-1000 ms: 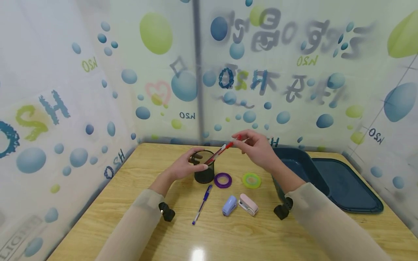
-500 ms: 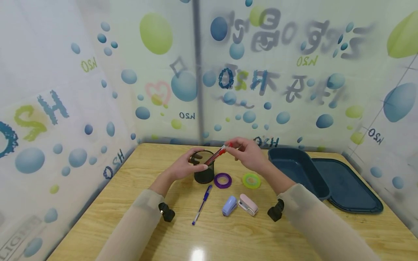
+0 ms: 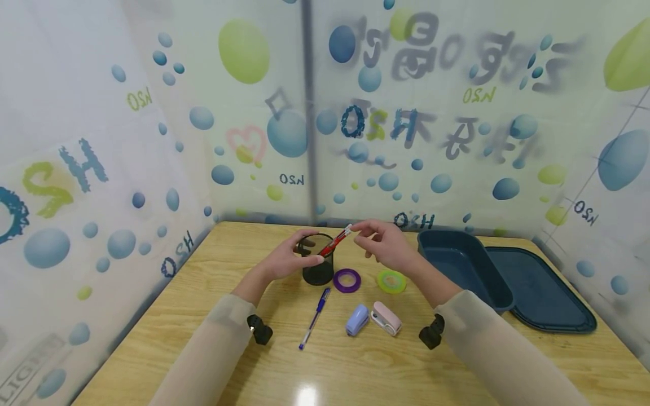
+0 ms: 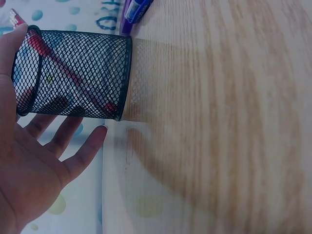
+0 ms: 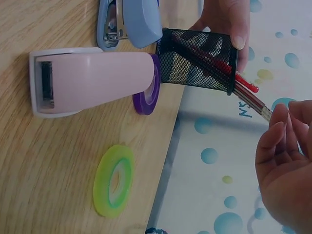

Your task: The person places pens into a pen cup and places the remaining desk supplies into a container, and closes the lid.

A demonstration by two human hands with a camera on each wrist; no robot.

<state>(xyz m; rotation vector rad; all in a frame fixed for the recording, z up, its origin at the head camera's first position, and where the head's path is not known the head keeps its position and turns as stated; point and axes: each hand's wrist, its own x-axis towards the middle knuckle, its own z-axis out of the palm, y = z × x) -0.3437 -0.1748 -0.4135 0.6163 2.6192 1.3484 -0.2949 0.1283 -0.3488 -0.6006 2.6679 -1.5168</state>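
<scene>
A black mesh pen holder (image 3: 317, 273) stands upright on the table. My left hand (image 3: 284, 258) grips it near the rim, thumb on the near side and fingers round the far side. Several pens with red parts (image 3: 336, 242) lean to the right inside it, their ends sticking out above the rim. Through the mesh in the left wrist view, a red pen (image 4: 73, 73) reaches down to the base. My right hand (image 3: 385, 243) is just off the protruding pen ends (image 5: 265, 112), its fingers loosely bent and nothing seen between them.
Nearer me lie a blue pen (image 3: 315, 318), a lavender stapler (image 3: 358, 320) and a pink stapler (image 3: 386, 318). Purple tape (image 3: 337, 286) and yellow-green tape (image 3: 380, 280) lie right of the holder. A dark blue bin (image 3: 500, 290) overlaps a flat tray (image 3: 563, 316) at right.
The right hand brought a red pen down and left into the holder, then let it go; the pen now sits lower. The left hand and holder have stayed put.
</scene>
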